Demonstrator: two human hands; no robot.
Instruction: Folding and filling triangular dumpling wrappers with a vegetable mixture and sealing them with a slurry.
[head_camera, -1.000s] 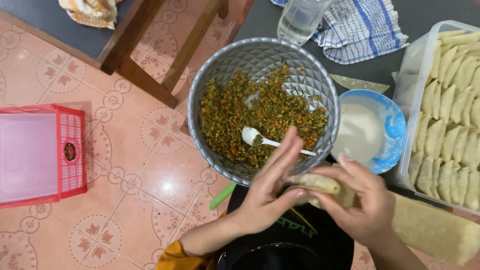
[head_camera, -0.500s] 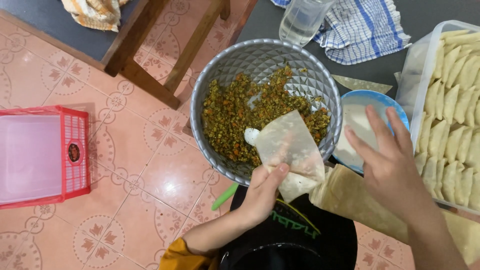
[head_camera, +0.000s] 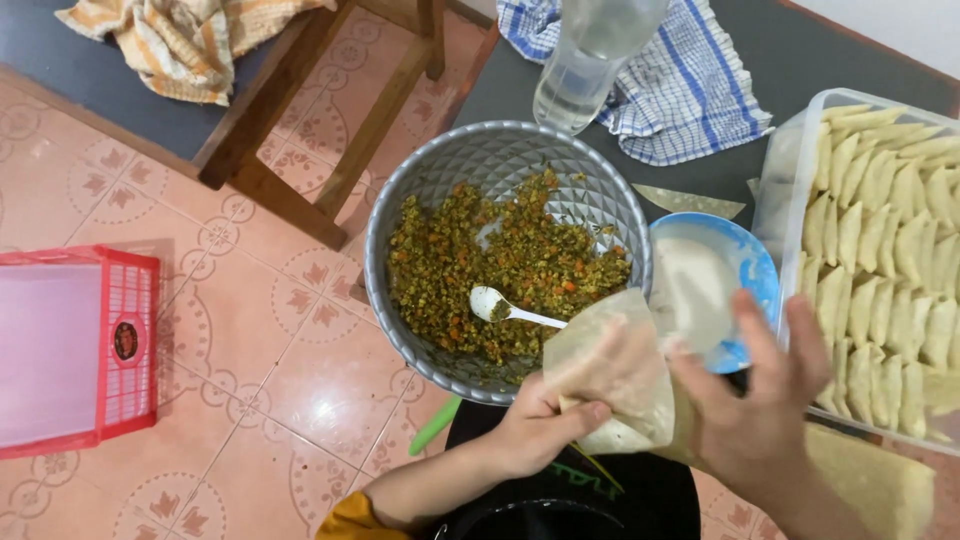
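A person's left hand (head_camera: 535, 430) pinches a thin pastry sheet (head_camera: 610, 375) at its lower edge, just in front of a metal bowl (head_camera: 400, 220) of chopped filling (head_camera: 500, 265) with a white spoon (head_camera: 505, 307). The right hand (head_camera: 760, 400), fingers spread open, touches the sheet beside a blue bowl (head_camera: 745, 262).

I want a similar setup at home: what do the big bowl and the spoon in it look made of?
The big bowl looks like grey metal, likely aluminium or steel: its faceted inner wall has a dull sheen. The spoon appears to be white plastic, smooth and opaque, though it could be ceramic.
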